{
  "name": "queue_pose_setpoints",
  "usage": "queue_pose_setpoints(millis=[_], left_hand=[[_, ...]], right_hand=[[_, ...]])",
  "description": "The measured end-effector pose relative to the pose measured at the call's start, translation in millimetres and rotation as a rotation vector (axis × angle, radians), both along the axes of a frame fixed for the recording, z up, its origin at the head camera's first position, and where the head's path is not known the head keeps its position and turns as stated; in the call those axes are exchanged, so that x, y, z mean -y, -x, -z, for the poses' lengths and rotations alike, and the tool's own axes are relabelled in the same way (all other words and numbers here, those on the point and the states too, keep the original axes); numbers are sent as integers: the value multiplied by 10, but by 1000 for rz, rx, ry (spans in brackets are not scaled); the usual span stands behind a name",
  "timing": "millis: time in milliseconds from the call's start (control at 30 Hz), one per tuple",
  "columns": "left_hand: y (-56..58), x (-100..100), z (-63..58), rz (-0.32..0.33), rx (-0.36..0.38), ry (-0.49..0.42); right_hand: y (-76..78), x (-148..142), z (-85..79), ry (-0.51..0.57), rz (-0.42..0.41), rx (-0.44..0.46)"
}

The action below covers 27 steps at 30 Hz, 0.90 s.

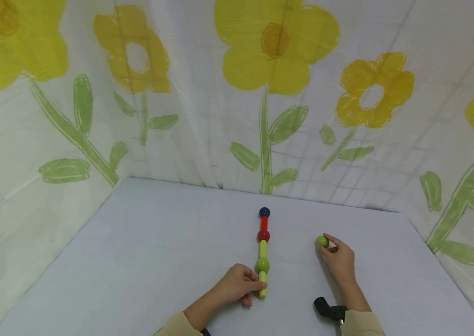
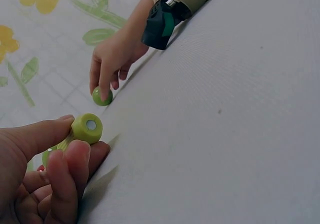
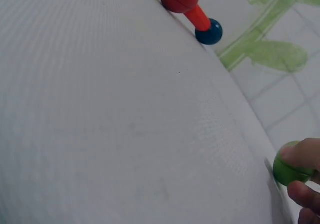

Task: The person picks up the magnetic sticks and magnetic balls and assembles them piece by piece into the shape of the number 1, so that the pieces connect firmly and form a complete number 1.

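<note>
A straight chain of balls and rods lies on the table: a dark blue ball [image 1: 264, 212] at the far end, a red rod [image 1: 264, 223], a red ball [image 1: 263, 235], a yellow-green rod [image 1: 262, 249], a green ball [image 1: 262, 265] and a nearer yellow-green rod [image 1: 263, 292]. My left hand [image 1: 239, 283] pinches that nearest rod between thumb and fingers. Its free end shows a round silvery face [image 2: 91, 125] in the left wrist view. Off to the right of the chain, my right hand [image 1: 339, 261] pinches a loose green ball [image 1: 321, 241] at the tabletop.
The white table [image 1: 157, 242] runs back to a pale cloth backdrop [image 1: 195, 116] painted with yellow flowers. A black wrist camera [image 1: 329, 310] sticks out from the right wrist, close to the beige sleeve [image 1: 363, 323].
</note>
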State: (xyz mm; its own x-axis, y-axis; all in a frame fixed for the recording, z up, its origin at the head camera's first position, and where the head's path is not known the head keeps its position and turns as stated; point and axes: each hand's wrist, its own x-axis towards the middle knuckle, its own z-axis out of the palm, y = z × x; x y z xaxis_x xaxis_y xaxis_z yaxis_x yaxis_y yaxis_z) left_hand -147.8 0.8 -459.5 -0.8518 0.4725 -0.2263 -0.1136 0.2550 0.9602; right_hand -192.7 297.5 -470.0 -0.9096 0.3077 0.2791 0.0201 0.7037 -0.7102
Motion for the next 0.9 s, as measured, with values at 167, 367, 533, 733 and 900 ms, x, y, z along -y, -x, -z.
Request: queue_pose_setpoints(millis=[167,367,533,733,900], left_hand=[[0,0,0,-1,-2,-6],[-2,-7,23,-6,-4,6],[-4,-14,26,-5,-3,16],[-12,-12,9,-12,2,24],[-19,-14,-5,-13,5,29]], right_hand=[[-4,-5,12,32,7,11],[-27,3,44,68,36,-9],[-65,19,65,86,54,-21],[-71,47,83,105,54,-33],[-94,70,94,81,47,-46]])
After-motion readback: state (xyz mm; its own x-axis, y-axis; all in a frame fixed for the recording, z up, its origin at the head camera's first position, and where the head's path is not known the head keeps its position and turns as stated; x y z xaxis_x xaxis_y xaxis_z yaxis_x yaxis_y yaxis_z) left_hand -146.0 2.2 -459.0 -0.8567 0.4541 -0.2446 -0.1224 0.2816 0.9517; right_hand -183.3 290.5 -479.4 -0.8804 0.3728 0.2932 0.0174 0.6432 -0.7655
